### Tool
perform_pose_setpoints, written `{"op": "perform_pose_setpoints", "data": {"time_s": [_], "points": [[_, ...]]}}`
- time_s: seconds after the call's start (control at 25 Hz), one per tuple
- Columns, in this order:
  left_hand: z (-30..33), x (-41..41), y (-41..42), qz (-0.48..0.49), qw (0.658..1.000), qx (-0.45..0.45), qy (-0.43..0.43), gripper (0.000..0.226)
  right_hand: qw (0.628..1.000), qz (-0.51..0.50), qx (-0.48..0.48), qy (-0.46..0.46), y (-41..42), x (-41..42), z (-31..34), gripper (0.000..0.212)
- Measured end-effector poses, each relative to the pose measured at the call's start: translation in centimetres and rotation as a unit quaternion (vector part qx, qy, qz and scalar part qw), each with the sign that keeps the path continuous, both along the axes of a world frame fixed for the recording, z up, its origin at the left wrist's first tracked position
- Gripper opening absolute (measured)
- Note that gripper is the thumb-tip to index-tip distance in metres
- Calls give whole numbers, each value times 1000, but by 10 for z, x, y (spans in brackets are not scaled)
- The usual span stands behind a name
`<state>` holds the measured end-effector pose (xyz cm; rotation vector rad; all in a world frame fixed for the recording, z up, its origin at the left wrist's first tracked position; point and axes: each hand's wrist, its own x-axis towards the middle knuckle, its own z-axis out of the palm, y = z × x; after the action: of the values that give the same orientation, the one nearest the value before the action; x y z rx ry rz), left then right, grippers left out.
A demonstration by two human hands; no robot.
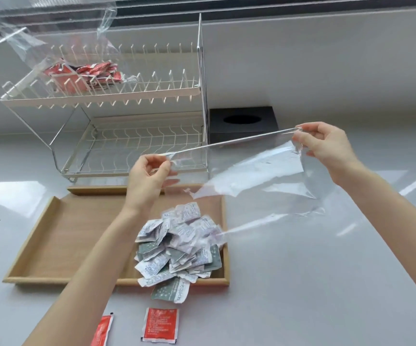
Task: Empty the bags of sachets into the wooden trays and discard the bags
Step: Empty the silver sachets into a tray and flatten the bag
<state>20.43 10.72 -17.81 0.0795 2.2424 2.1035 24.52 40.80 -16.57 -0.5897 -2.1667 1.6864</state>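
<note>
Overhead, so to speak, both hands hold an empty clear bag (257, 171) stretched in the air above the counter: the left hand (149, 176) pinches one corner of its top edge between thumb and curled fingers, and the right hand (327, 146) pinches the opposite corner, so the edge runs taut between them. Below the bag sits a wooden tray (52, 236) on a glossy pale grey counter (327, 283) that shows bright window reflections. A heap of white and grey-green sachets (182, 245) fills the tray's right end, and one grey-green sachet (172, 290) hangs over the near rim onto the counter. The edge of a second wooden tray (94, 189) shows just behind the first. Two red sachets (160, 324) lie on the counter near the bottom edge of the view, apart from the tray. Behind the trays stands a two-tier white dish rack (127, 96); a second clear bag (52, 41) holding red sachets rests on its upper tier. A black tissue box (243, 123) stands just to the right of the rack, against a plain pale wall (327, 58).
</note>
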Motion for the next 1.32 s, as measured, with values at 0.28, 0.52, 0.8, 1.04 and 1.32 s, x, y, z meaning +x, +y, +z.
{"op": "perform_pose_setpoints", "data": {"time_s": [0.28,0.52,0.8,1.04,1.32], "points": [[-36,-22,72,-18,995,-65,-67,23,993,-6,21,-114,69,-40,-41,13],[-74,-56,122,-115,966,-209,-96,38,983,-71,-30,-166,112,-59,-93,13],[-98,-82,156,-151,935,-300,-112,47,973,-71,-11,-218,133,-59,-134,23],[-98,-83,152,-160,930,-308,-125,47,969,-46,31,-241,131,-52,-135,36],[-72,-65,131,-188,908,-374,-22,41,940,44,225,-255,98,-37,-92,46]]}}
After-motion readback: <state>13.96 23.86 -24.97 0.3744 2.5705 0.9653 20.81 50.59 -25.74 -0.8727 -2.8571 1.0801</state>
